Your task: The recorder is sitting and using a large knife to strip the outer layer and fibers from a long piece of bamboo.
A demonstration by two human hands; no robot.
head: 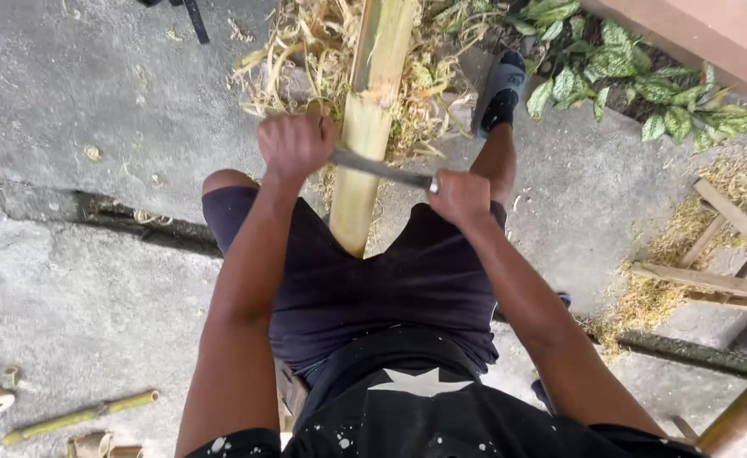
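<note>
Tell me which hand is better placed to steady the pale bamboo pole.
Left, probably. The left hand grips the blade's end right against the bamboo pole; the right hand holds the handle end, clear of it.

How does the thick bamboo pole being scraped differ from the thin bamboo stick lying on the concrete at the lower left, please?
The bamboo pole is thick and pale yellow with its skin shaved off; the thin stick is slender and green-skinned. The pole runs between the person's legs under a blade gripped by the left hand and right hand; the stick lies untouched on the concrete. Shavings surround only the pole. Both are jointed bamboo.
</note>
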